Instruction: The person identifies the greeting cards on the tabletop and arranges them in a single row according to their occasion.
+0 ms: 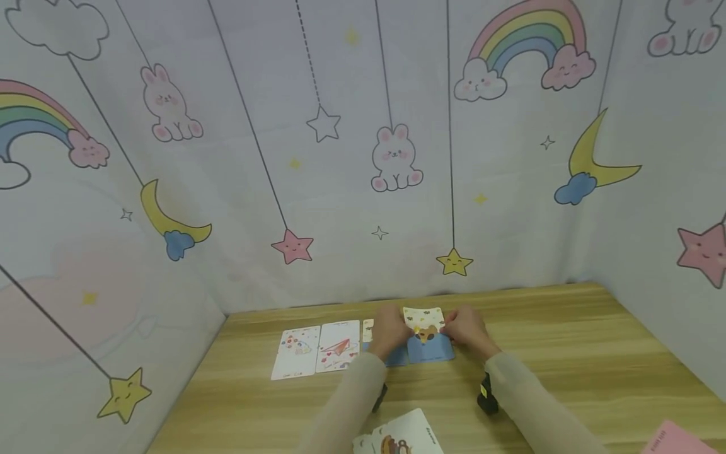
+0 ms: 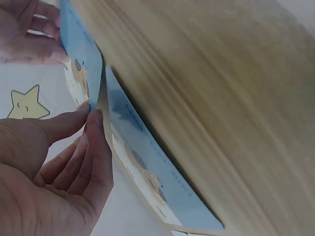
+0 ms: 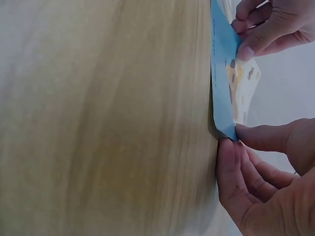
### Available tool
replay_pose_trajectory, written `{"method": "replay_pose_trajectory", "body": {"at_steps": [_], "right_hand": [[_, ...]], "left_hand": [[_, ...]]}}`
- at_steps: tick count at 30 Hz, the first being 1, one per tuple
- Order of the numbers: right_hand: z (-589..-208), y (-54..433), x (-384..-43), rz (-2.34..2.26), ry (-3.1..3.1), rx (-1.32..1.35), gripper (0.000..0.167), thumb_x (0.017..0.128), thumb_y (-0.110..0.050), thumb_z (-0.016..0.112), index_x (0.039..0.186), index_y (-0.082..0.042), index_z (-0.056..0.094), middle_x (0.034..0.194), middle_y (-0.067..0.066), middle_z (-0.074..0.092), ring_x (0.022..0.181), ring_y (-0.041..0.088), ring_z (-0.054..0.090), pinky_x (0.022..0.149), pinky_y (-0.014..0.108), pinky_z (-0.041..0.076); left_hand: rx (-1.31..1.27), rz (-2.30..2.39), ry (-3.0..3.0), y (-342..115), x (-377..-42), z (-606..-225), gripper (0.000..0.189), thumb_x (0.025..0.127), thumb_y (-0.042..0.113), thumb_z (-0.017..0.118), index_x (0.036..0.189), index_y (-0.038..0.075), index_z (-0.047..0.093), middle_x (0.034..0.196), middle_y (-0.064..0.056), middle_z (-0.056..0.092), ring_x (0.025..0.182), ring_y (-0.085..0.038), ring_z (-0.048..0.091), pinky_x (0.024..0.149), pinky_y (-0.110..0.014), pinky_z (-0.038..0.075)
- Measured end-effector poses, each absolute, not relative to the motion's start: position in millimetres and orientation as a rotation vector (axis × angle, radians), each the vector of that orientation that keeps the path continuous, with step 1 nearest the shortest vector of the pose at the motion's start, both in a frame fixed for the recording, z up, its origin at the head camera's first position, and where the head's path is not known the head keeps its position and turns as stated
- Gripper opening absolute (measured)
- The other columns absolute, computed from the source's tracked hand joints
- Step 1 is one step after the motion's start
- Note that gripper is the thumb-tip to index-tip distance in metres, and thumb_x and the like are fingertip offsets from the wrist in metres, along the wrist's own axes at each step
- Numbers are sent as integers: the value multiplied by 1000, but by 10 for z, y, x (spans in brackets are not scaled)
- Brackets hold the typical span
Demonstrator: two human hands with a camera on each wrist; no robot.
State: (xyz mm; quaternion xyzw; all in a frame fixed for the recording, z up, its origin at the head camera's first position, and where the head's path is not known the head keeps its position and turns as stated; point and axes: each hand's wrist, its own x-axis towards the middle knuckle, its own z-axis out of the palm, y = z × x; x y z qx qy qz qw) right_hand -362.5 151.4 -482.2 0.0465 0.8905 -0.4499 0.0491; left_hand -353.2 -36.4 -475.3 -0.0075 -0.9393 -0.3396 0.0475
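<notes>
Both hands hold one card (image 1: 430,350) with a blue lower part and a cream, patterned upper part, at the right end of a row. My left hand (image 1: 392,333) pinches its left edge between thumb and fingers. On the opposite edge, the thumb and fingers of my right hand (image 1: 466,329) pinch it too. In the left wrist view the held card (image 2: 84,54) looks slightly raised. A similar blue and cream card (image 2: 142,142) lies beside it on the table, partly covered by my left hand in the head view.
Further left lie a white card with a red paper plane (image 1: 339,347) and a white card with small flowers (image 1: 296,353). Nearer me is a white item with a brown animal drawing (image 1: 403,435). A pink item (image 1: 677,440) sits at the right front of the wooden table (image 1: 567,366).
</notes>
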Motion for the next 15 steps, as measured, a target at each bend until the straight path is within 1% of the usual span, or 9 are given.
{"method": "replay_pose_trajectory", "body": {"at_steps": [1,3,6,9,12,15], "right_hand": [[-4814,1509,-3624,-1353,2728,141,6,85,-2,78,81,-1,73,78,4,66,56,9,57,49,18,48],[-4805,1503,-3623,-1324,2755,130,7,84,-2,77,79,-2,73,74,4,66,52,8,55,47,18,45],[-4794,1493,-3614,-1278,2797,98,9,83,-2,77,75,-3,72,68,2,65,49,8,53,46,17,43],[-4789,1489,-3602,-1237,2838,53,16,82,-3,77,68,-6,70,61,-2,61,48,7,51,46,17,41],[-4773,1484,-3586,-1222,2856,29,29,81,-2,74,57,-11,61,53,-5,51,45,8,46,44,17,36],[-4766,1483,-3580,-1214,2865,23,37,80,-1,71,50,-15,53,48,-8,43,43,7,43,42,17,34]], "left_hand": [[-21,-1003,-2878,-349,-3530,-4754,65,76,2,88,51,18,30,49,8,25,46,-10,26,41,-23,22],[-1,-965,-2896,-327,-3526,-4755,65,75,2,87,54,19,28,52,7,24,48,-10,27,42,-23,24],[43,-954,-2910,-312,-3515,-4743,64,75,2,88,56,18,29,54,5,27,50,-12,30,43,-25,27],[62,-968,-2901,-307,-3504,-4727,65,75,1,89,57,18,29,54,5,27,50,-12,31,44,-26,29],[63,-954,-2908,-302,-3504,-4716,68,75,2,91,56,17,27,54,5,25,50,-12,31,45,-27,29],[71,-929,-2925,-293,-3508,-4706,70,76,3,92,56,17,26,54,4,23,50,-13,31,45,-28,30]]}}
